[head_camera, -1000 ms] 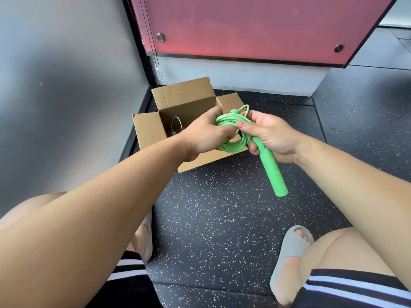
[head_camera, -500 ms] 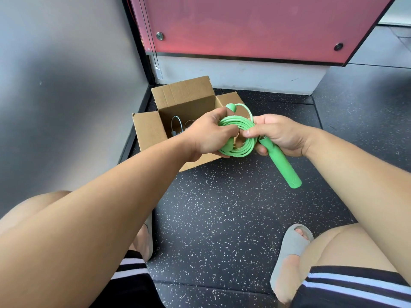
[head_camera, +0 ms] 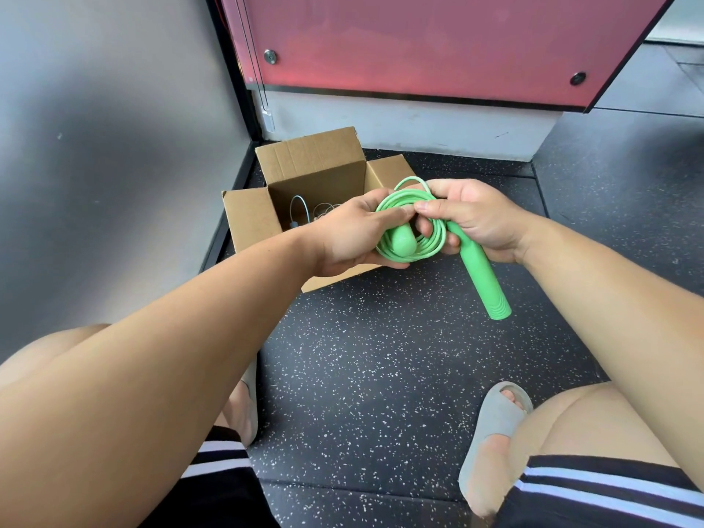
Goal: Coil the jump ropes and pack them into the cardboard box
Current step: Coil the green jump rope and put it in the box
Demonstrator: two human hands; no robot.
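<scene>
The left hand [head_camera: 352, 232] is clamped on the coiled green jump rope [head_camera: 394, 202]: its thumb lies along the top of the coil and its fingers curl underneath. The rounded end of one green handle [head_camera: 400, 242] pokes out of the palm through the middle of the loops. The right hand [head_camera: 478, 219] meets it thumb to thumb, pinching the same bundle of cord at the top. Its lower fingers wrap the far side of the coil and the upper part of the second handle [head_camera: 485, 282]. That handle sticks out below the right palm, slanting down and toward the person, its ribbed end in the air above the floor.

The rope is held up between both hands, not in the cardboard box [head_camera: 312, 161]. The box stands open just beyond the left hand, partly hidden by it, with its flaps raised. Inside, past the left knuckles, a pale blue cord [head_camera: 299, 209] loops up, and beside it lies what may be another thin pale cord, too tangled to make out.

Beneath the hands is black speckled rubber flooring [head_camera: 381, 356]. Behind the box rises a red panel [head_camera: 419, 43] above a pale base. Near the person's right knee sits a grey slide sandal [head_camera: 491, 428] on a foot, beside black shorts with white stripes [head_camera: 609, 485].
</scene>
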